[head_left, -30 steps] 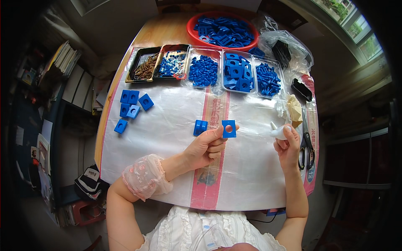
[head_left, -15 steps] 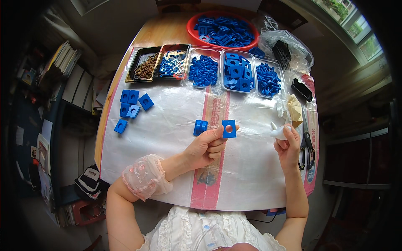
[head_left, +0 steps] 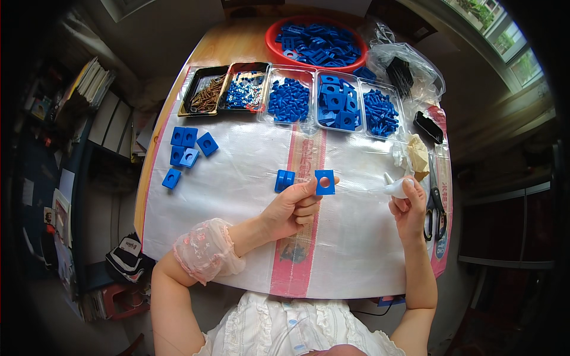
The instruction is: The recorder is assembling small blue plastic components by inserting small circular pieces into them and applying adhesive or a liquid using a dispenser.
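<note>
Between the thumb and fingers of my left hand (head_left: pixel 291 210) is a small square blue plastic plate (head_left: pixel 319 190) with a round hole, held up near the middle of the table. Just left of it, a blue grooved block (head_left: pixel 284 179) lies beyond my knuckles. My right hand (head_left: pixel 408 213) is closed around a small white squeeze bottle (head_left: pixel 399 188), its narrow nozzle pointing up and left. A faint pale line crosses from bottle to plate; I cannot tell if it is a strand or a crease. Several blue holed blocks (head_left: pixel 189 158) lie at the left.
Along the back stand trays of brown screws (head_left: pixel 209 95), small nuts (head_left: pixel 244 89), blue cone-shaped parts (head_left: pixel 288 101), blue plates (head_left: pixel 338 102) and blue pegs (head_left: pixel 380 111). Behind them is a red basin (head_left: pixel 271 44) of blue parts. Black scissors (head_left: pixel 437 204) and crumpled paper (head_left: pixel 418 155) lie at the right.
</note>
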`<state>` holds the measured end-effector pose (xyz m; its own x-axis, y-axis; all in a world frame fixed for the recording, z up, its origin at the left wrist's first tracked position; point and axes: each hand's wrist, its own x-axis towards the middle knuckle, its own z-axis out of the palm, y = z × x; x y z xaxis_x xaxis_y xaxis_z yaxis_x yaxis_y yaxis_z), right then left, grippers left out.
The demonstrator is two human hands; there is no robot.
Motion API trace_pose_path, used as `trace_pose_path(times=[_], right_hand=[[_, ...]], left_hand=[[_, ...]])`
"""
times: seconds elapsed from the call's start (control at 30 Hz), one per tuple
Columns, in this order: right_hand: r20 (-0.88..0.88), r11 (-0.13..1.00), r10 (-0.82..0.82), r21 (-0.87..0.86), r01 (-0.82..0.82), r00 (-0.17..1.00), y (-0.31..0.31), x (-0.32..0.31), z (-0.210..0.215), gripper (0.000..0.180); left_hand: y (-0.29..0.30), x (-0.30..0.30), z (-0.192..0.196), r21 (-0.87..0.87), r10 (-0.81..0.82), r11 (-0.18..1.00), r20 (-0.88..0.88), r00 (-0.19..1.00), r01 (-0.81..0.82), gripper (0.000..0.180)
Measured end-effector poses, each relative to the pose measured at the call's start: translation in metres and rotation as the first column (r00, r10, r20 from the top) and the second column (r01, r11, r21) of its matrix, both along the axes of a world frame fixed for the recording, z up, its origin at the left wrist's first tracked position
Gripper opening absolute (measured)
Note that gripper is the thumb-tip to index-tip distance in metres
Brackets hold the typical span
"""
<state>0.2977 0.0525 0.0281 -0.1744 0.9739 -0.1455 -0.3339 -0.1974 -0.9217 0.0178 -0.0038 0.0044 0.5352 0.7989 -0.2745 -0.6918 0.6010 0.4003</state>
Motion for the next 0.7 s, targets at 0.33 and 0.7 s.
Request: trace_pose_path(times=[0.33,0.7], right_hand=[[0.001,1.0,-0.006,-0.004,0.006,1.0,-0.0002,0.0,0.0,0.017],[-0.004,1.0,0.0,-0.005,0.0,1.0,-0.0002,0.0006,0.0003,0.017]], left_hand=[[-0.0001,0.0003,-0.0007,-0.004,0.002,1.0,0.015,1.0,-0.002,0.056],[0.0002,-0.0002,0.0002,0.011,-0.005,1.0,0.004,1.0,0.004,0.056]])
